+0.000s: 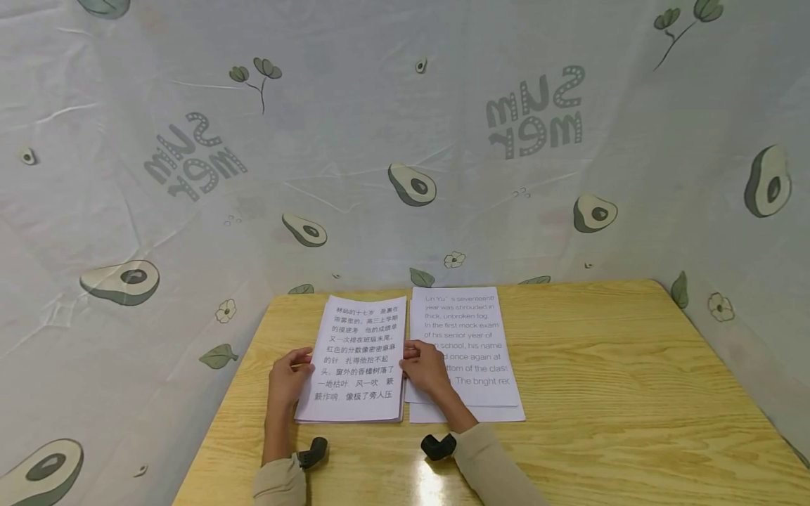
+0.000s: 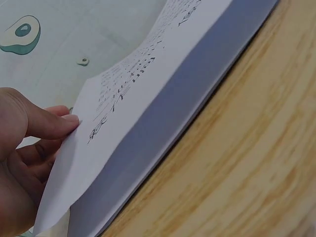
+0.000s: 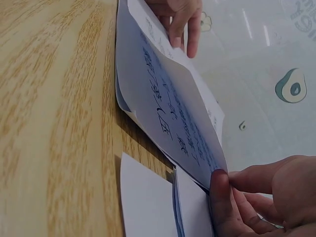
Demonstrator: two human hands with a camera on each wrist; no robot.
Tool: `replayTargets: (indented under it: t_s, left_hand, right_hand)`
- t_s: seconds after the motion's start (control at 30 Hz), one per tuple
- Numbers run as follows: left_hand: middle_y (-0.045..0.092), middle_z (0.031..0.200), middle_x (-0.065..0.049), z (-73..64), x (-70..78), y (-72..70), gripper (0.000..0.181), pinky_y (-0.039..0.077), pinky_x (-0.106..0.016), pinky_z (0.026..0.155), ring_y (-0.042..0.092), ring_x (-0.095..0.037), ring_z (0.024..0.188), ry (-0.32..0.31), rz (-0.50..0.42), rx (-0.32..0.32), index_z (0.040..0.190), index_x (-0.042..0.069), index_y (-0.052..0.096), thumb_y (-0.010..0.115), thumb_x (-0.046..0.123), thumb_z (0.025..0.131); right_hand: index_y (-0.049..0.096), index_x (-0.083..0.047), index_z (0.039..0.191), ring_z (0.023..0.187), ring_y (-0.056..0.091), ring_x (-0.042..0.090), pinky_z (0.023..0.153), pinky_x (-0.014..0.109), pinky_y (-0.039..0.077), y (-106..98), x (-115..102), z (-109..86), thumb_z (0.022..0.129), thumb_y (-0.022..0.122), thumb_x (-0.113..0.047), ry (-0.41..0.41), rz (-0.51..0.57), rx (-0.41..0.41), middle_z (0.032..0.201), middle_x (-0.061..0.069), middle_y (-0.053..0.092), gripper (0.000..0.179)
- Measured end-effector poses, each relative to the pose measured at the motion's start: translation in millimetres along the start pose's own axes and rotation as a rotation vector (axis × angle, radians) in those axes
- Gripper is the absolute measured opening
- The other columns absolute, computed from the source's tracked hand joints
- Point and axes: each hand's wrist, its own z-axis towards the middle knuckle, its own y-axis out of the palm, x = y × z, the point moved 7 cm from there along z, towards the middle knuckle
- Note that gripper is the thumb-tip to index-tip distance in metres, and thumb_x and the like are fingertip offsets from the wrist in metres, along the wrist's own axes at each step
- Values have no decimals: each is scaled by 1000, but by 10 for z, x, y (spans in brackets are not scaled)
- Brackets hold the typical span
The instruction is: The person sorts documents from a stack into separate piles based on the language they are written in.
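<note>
A white sheet with large printed Chinese text (image 1: 354, 365) lies uppermost on a stack of paper, with a hand at each long side. My left hand (image 1: 287, 379) pinches its left edge, thumb on top and fingers beneath, as the left wrist view shows. At the opposite edge my right hand (image 1: 430, 369) grips the paper between thumb and fingers. The sheet bows and its near edge stands above the shaded paper (image 2: 163, 138) under it. Beside it, partly covered by my right hand and forearm, lies a stack with English text (image 1: 462, 330).
Both stacks rest on a light wooden table (image 1: 633, 379), whose surface continues to the right. A pale curtain with avocado prints (image 1: 354, 140) hangs behind and along both sides. Black camera mounts (image 1: 439, 447) sit at both wrists.
</note>
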Motion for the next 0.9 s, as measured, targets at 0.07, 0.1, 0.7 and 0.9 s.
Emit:
replayTargets:
  t_s: [0.07, 0.1, 0.7, 0.9]
  left_hand:
    - [72, 125, -26, -2, -4, 1, 38, 49, -22, 79, 70, -36, 108, -3, 1, 4, 136, -1, 70, 66, -5, 98]
    - [72, 125, -26, -2, -4, 1, 38, 49, -22, 79, 69, -36, 108, -2, 1, 4, 136, -1, 70, 66, -5, 98]
    - [75, 120, -23, -89, 305, 75, 38, 54, -18, 69, 74, -33, 101, 69, -11, 15, 136, -2, 70, 72, 8, 99]
    - [77, 116, -18, -175, 541, 409, 37, 56, -23, 72, 73, -27, 99, 101, -10, -45, 134, 0, 72, 74, 10, 99]
  right_hand:
    - [67, 6, 138, 84, 75, 14, 67, 26, 63, 0, 6, 3, 93, 74, 0, 1, 0, 2, 108, 15, 75, 46]
    - [67, 6, 137, 83, 75, 14, 66, 26, 63, -1, 8, 6, 93, 74, 0, -1, -2, 3, 107, 14, 75, 46]
    - [71, 5, 131, 82, 77, 17, 68, 27, 64, -378, -31, -68, 97, 73, -8, -40, 10, 46, 107, 16, 75, 36]
    - [72, 4, 132, 80, 76, 15, 68, 26, 64, -577, 48, -108, 98, 73, -9, -9, 30, 67, 107, 15, 75, 37]
